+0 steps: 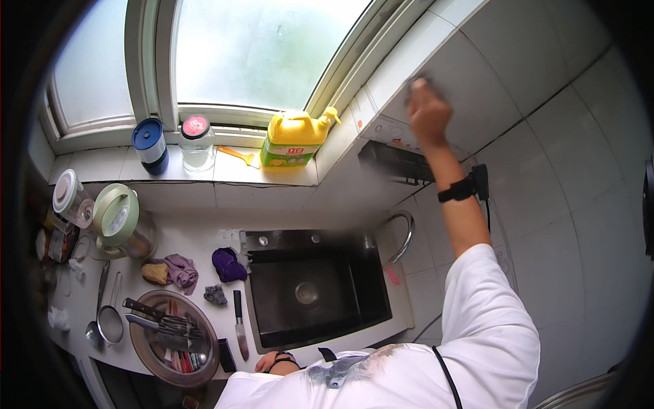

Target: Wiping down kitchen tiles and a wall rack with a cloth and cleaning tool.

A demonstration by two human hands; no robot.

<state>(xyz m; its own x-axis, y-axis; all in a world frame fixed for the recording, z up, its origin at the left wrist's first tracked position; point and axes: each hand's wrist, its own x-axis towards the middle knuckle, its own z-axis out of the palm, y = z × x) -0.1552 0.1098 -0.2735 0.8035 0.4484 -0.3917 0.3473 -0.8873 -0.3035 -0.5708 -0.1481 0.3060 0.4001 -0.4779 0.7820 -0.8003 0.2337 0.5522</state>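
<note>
My right hand point(429, 112) is raised against the white tiled wall beside the window, its fingers closed on a small dark scrubber or cloth point(418, 84), blurred and mostly covered. Below it a black rack point(396, 162) is fixed to the wall. My left hand point(273, 361) rests low at the counter's front edge, partly covered by my shirt; whether it holds anything does not show. Near it lie a knife with a black handle point(239, 324) and a black upright holder point(226, 355). The black sink point(319, 312) lies in front of me, with a chrome faucet point(409, 232) at its right.
A plastic bowl point(140, 353) of knives and cutlery, a strainer point(110, 324), a steel wool pad point(215, 295), purple cloth point(228, 265) and a green-lidded thermos jug point(115, 220) stand left. The sill bears a yellow detergent jug point(291, 140), a glass jar point(197, 151) and an orange scraper point(236, 153).
</note>
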